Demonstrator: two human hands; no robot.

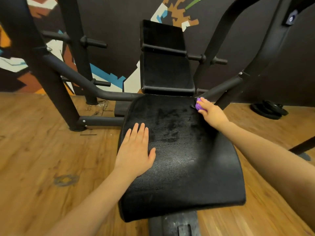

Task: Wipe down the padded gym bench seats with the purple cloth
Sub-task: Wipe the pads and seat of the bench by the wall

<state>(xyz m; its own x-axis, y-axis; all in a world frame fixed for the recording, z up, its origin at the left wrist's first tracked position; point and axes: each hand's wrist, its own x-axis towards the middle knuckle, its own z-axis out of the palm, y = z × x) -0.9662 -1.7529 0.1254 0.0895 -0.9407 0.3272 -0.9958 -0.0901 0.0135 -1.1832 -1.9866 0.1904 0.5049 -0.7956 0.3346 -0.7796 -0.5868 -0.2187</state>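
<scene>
Right hand: the right hand (211, 111) grips a bunched purple cloth (199, 104) at the far right corner of the black padded seat (180, 160).
Left hand: the left hand (136, 150) lies flat on the seat's left side, fingers straight.
Hidden: cloth mostly covered by fingers.
Count: one cloth, two pads; the upright black back pad (165, 65) stands behind the seat.
Axis: seat runs away from the camera.

- One curved black padded seat (179, 159).
- Two black padded back pads: a lower one (167, 74) and an upper one (162, 34).
- One bunched purple cloth (199, 103), at the seat's far right corner.
- Two bare hands: the left hand (136, 150) and the right hand (212, 113).
- One stack of black round weight plates (269, 110) on the wooden floor (42, 150).
</scene>
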